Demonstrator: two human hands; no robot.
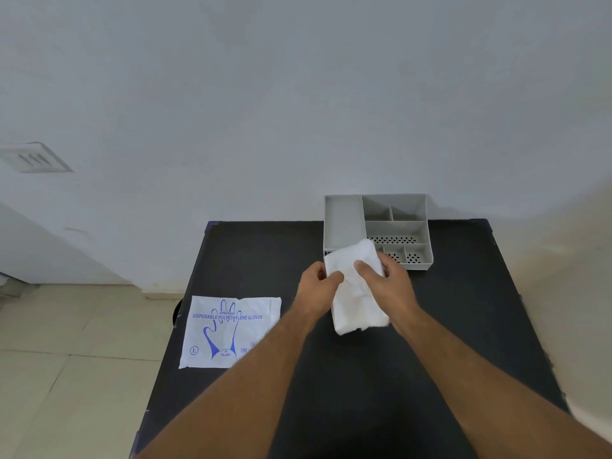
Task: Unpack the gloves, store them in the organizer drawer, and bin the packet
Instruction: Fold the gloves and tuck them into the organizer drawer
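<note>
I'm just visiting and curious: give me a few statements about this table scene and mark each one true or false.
1. Both hands hold the white stack of gloves. True: the left hand and the right hand each grip it.
2. The printed packet lies inside the grey organizer. False: it lies flat on the black table, at the left edge.
3. The organizer stands at the far side of the table, by the wall. True.
4. The organizer's compartments are full of gloves. False: those in view look empty.
5. The packet is in a bin. False: no bin is visible.
</note>
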